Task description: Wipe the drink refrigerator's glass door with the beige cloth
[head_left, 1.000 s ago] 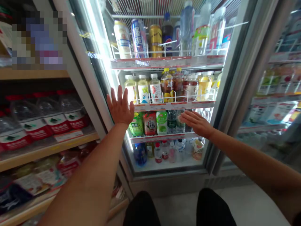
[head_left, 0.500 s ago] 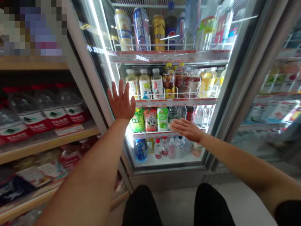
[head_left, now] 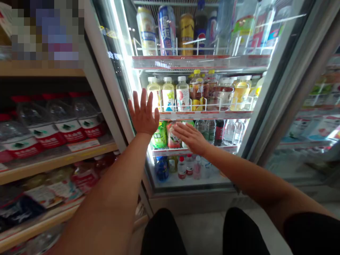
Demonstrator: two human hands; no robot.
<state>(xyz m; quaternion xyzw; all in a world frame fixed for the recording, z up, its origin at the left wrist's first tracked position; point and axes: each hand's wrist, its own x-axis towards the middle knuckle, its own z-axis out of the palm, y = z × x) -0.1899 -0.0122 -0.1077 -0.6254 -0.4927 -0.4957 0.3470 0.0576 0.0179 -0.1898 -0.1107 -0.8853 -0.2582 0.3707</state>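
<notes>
My left hand [head_left: 143,114] is raised flat with fingers spread, against the left edge of the lit drinks fridge [head_left: 127,88], beside pale bottles on the second shelf [head_left: 202,114]. My right hand [head_left: 189,137] stretches out flat, fingers together and open, in front of the red-labelled bottle [head_left: 173,138] and green bottles [head_left: 159,136] on the third shelf. It holds nothing. Cans and tall bottles [head_left: 166,30] stand on the top shelf.
The fridge's glass door [head_left: 289,88] stands open to the right. A wooden rack [head_left: 58,159] on the left holds large water jugs [head_left: 63,124] and packets. Small bottles [head_left: 186,166] fill the fridge floor. My dark trouser knees [head_left: 164,230] show at the bottom.
My right hand slid left along the third shelf, from the clear water bottles to the red and green ones. My left hand stayed on the fridge's left edge.
</notes>
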